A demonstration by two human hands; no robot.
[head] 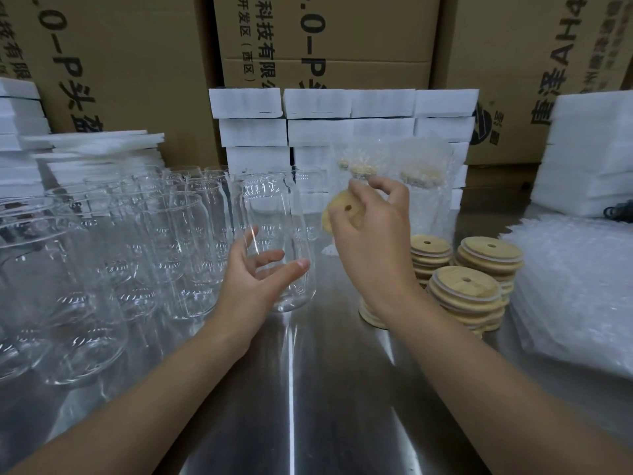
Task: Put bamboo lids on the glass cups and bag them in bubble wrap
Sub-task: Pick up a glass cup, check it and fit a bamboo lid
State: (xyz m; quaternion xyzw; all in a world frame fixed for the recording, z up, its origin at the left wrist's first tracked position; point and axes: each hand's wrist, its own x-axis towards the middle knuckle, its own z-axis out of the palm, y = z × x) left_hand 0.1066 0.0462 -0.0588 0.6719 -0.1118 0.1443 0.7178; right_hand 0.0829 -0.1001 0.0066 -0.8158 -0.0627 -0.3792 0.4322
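My left hand (255, 272) grips a clear glass cup (274, 217) around its lower half and holds it upright just above the steel table (308, 389). To the right of the cup's mouth, my right hand (371, 231) pinches a round bamboo lid (342, 209) with a small hole, tilted toward the cup. Stacks of bamboo lids (466, 286) stand on the table under my right wrist. Bagged cups in bubble wrap (411, 173) stand behind my right hand.
Several empty glass cups (113, 255) crowd the table's left side. A pile of bubble wrap bags (575, 296) lies at the right. White foam blocks (342, 121) and cardboard boxes (130, 63) line the back.
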